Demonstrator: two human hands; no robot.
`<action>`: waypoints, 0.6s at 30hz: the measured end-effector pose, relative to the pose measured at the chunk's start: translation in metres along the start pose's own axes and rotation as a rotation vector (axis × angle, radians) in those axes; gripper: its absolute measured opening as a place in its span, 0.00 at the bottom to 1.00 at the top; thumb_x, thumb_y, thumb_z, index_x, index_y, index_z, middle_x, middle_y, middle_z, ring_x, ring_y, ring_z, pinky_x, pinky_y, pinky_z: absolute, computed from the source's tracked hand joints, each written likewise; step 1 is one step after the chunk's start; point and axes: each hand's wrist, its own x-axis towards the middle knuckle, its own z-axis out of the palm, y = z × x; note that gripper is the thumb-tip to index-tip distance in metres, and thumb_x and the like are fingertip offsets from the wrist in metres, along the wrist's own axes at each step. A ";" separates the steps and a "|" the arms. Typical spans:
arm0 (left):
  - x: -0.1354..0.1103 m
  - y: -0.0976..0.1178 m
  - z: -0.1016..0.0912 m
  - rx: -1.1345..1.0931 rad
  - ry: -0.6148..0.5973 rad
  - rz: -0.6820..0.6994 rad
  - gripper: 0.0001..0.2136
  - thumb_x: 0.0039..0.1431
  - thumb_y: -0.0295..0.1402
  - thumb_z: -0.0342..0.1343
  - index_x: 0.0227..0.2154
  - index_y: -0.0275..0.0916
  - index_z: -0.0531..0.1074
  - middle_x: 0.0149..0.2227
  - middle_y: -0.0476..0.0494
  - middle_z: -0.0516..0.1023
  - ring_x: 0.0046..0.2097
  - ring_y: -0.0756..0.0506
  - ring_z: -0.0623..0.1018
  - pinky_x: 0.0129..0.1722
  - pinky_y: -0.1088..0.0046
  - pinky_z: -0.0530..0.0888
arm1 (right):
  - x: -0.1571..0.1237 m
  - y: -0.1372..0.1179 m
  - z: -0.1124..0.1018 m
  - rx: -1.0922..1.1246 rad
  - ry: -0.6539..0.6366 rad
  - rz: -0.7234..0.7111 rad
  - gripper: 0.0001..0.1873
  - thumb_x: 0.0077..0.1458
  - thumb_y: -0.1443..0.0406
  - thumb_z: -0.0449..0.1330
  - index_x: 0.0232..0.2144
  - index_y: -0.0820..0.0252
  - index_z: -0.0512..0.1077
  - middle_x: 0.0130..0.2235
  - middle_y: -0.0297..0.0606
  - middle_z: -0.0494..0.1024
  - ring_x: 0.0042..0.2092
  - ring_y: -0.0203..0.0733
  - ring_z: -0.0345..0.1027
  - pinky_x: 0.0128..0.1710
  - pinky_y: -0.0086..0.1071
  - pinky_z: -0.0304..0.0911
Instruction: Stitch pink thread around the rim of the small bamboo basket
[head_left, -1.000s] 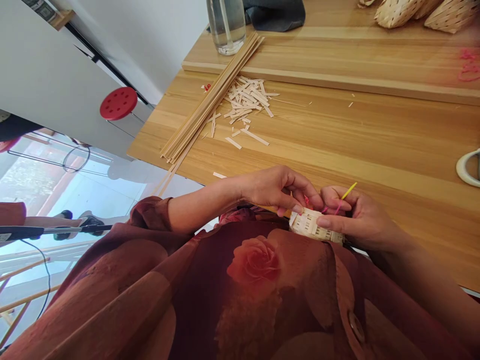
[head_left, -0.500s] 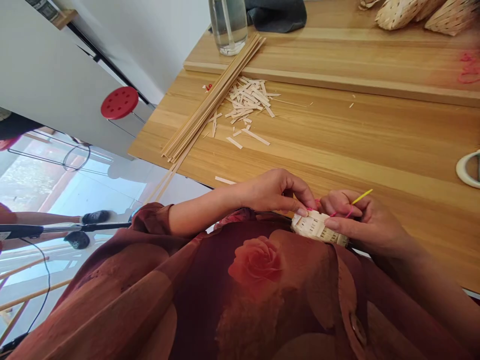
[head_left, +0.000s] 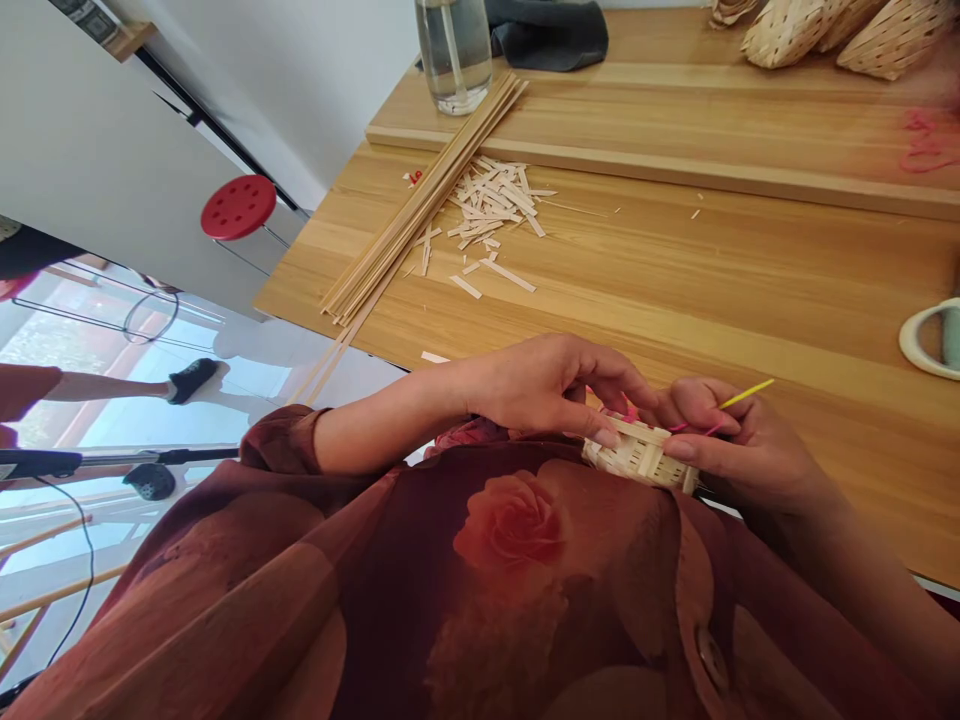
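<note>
Against my front, at the table edge, I hold a small pale woven bamboo piece (head_left: 637,455). My left hand (head_left: 559,390) is closed on its left end, thumb on the near face and fingers bent over the top. My right hand (head_left: 739,430) grips the right end under its thumb. A yellow plastic needle (head_left: 746,393) sticks out to the upper right between the right fingers. Pink yarn (head_left: 679,428) runs between that hand and the top of the weave. The curled fingers hide part of the yarn and the needle's other end.
Long bamboo strips (head_left: 427,200) lie across the table's left side, beside a heap of short offcuts (head_left: 495,200). Behind, on a raised board (head_left: 637,110), stand a glass jar of water (head_left: 456,60) and woven baskets (head_left: 795,30). A white ring (head_left: 916,345) lies right.
My left fingers have stretched right, towards my right hand, and the left thumb has shifted slightly along the weave. The needle has moved a little right. A person's leg has shifted on the left.
</note>
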 end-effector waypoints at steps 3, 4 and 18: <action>0.004 -0.003 0.006 -0.066 0.062 -0.020 0.12 0.61 0.36 0.68 0.43 0.35 0.84 0.42 0.42 0.86 0.41 0.50 0.82 0.42 0.79 0.76 | 0.000 -0.001 0.001 0.036 0.023 0.049 0.32 0.52 0.57 0.74 0.20 0.55 0.52 0.22 0.28 0.55 0.23 0.34 0.51 0.20 0.31 0.52; 0.005 -0.005 0.008 -0.098 0.086 -0.029 0.10 0.60 0.35 0.68 0.41 0.35 0.84 0.41 0.43 0.86 0.41 0.50 0.82 0.42 0.78 0.76 | 0.000 -0.002 0.001 0.059 0.025 0.070 0.31 0.52 0.55 0.74 0.20 0.55 0.54 0.22 0.29 0.56 0.24 0.34 0.52 0.21 0.31 0.52; 0.008 -0.021 0.027 0.089 0.235 0.108 0.10 0.66 0.28 0.58 0.43 0.36 0.84 0.45 0.42 0.87 0.45 0.48 0.84 0.49 0.74 0.77 | 0.017 -0.011 0.011 0.080 0.225 0.365 0.22 0.40 0.57 0.75 0.20 0.57 0.64 0.20 0.28 0.62 0.20 0.30 0.49 0.19 0.29 0.45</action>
